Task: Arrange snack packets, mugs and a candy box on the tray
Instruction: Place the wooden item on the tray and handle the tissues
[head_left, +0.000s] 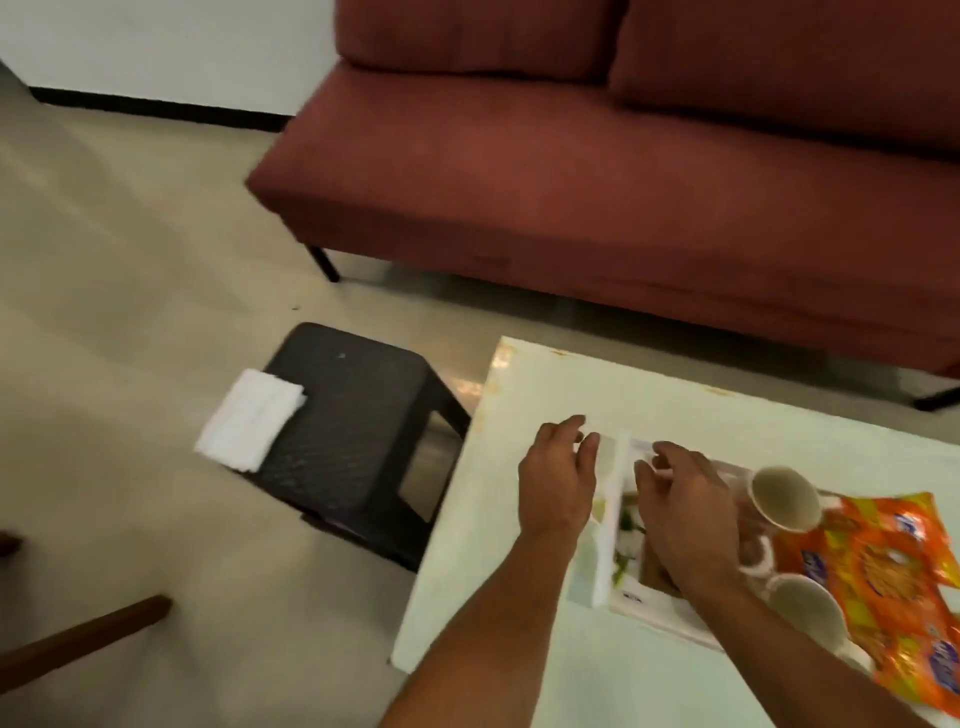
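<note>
A white tray (609, 525) lies on the pale table (545, 395), seen in the head view. Two white mugs stand on it: one (785, 498) further back, one (808, 612) nearer me. An orange snack packet (883, 577) rests across the tray's right side. My left hand (558, 480) hovers over the table just left of the tray's rim, fingers apart, holding nothing. My right hand (685, 514) is spread above the tray's left part, also holding nothing, and hides what lies under it. The picture is blurred, so I cannot make out a candy box.
A black plastic stool (358, 431) stands left of the table with a folded white cloth (249, 420) on its corner. A dark red sofa (597, 171) fills the far side. Brown wooden furniture parts (78, 639) show at the lower left.
</note>
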